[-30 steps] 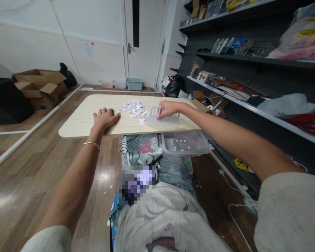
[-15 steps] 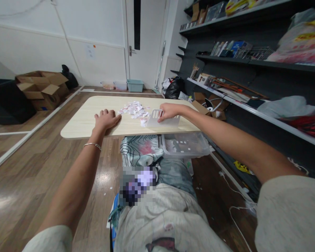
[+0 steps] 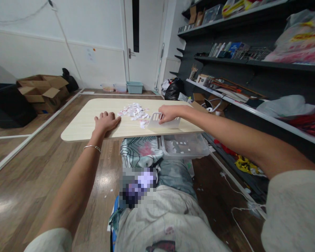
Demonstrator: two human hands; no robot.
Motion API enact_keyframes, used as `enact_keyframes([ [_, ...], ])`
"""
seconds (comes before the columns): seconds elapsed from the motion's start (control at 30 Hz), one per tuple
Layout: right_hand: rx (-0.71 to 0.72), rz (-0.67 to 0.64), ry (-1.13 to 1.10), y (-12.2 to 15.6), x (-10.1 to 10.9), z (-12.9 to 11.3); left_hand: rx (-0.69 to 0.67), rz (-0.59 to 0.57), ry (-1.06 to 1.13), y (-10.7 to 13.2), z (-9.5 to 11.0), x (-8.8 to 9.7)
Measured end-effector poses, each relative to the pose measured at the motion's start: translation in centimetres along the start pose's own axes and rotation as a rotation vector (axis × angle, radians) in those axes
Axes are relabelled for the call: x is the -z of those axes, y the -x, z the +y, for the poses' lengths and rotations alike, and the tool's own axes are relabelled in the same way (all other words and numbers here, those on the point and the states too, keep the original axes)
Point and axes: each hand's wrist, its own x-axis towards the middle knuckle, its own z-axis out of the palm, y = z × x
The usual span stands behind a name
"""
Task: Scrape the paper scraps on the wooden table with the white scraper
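Note:
My left hand (image 3: 106,122) lies palm down on the pale wooden tabletop (image 3: 81,122), fingers spread, near its front edge. Just right of that hand is a loose heap of small white paper scraps (image 3: 134,111), some tinged pink. My right hand (image 3: 169,113) grips the top of a white plastic panel with slots (image 3: 155,123), its fingers through or around the slotted edge. The panel stands tilted on the tabletop, and a small clump of scraps (image 3: 143,124) lies by its left side. Below the table's front edge is a clear plastic bin (image 3: 185,156) with a few scraps inside.
A patterned cloth (image 3: 136,152) lies left of the bin, above my lap. Dark shelves (image 3: 252,63) loaded with goods run along the right. Cardboard boxes (image 3: 43,94) and a black bin (image 3: 8,105) stand at the left. Cables (image 3: 236,210) trail over the floor at the right.
The view has shifted slightly. My left hand stays on the tabletop, and my right hand still grips the slotted panel in nearly the same place beside the scraps.

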Motion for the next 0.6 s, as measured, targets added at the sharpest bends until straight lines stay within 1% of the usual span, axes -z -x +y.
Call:
enact_keyframes([
  [0.1,-0.027,-0.024,-0.008,0.3,-0.2,1.0,0.004,-0.001,0.001,0.1,0.1,0.1],
  [0.17,-0.045,-0.015,0.006,1.0,-0.5,2.2,0.007,0.000,0.003,0.1,0.1,0.1],
  [0.33,-0.123,-0.052,-0.030,4.5,-2.4,6.8,0.011,-0.008,-0.004,0.1,0.1,0.1],
  [0.4,-0.152,-0.066,-0.118,6.1,-3.5,8.9,0.009,-0.016,-0.012,0.1,0.1,0.1],
  [0.5,-0.220,-0.040,-0.276,7.6,-4.9,11.5,0.004,-0.023,-0.019,0.1,0.0,0.2],
  [0.57,-0.230,-0.019,-0.352,8.0,-5.4,12.4,0.001,-0.023,-0.017,0.1,0.0,0.1],
  [0.6,-0.213,-0.011,-0.361,7.9,-5.5,12.6,0.000,-0.021,-0.016,0.0,-0.1,0.1],
])
